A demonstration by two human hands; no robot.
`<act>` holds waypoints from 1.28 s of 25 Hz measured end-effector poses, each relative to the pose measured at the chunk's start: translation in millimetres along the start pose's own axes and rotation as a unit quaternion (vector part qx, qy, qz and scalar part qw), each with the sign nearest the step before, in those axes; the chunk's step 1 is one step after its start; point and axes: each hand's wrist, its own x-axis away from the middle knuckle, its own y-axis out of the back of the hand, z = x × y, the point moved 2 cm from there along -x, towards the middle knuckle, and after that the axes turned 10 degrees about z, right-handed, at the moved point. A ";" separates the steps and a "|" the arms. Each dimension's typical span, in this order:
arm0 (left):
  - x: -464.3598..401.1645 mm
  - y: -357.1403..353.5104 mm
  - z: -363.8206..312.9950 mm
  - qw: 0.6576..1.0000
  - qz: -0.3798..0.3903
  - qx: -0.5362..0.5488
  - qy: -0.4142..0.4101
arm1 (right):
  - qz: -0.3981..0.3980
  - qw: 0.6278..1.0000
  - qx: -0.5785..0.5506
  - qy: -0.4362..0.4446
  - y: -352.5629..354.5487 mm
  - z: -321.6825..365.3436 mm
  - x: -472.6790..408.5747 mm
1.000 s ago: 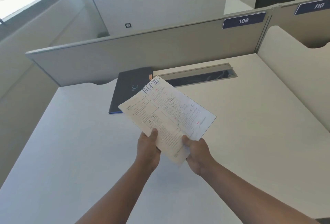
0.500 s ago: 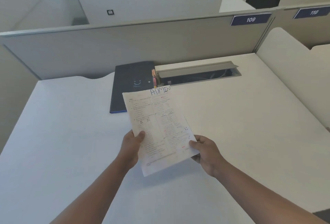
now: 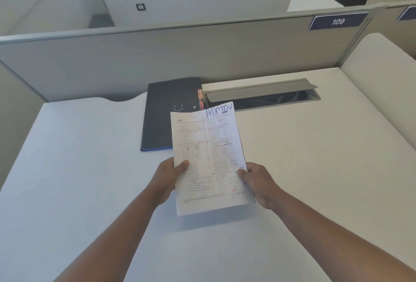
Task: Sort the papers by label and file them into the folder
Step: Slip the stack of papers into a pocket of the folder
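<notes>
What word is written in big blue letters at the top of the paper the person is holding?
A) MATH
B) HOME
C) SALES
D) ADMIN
D: the paper, held by the left hand and right hand, has ADMIN handwritten in blue at its top edge.

Folder (image 3: pixel 167 115) on desk (image 3: pixel 315 169), behind held paper (image 3: pixel 207 160).

"ADMIN" on paper (image 3: pixel 209 158); "109" on partition plate (image 3: pixel 337 21)
</notes>
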 end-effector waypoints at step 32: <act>-133.8 13.1 -9.9 0.765 -0.236 -0.594 -0.081 | -0.066 0.980 -0.158 0.099 56.6 42.4 -135.3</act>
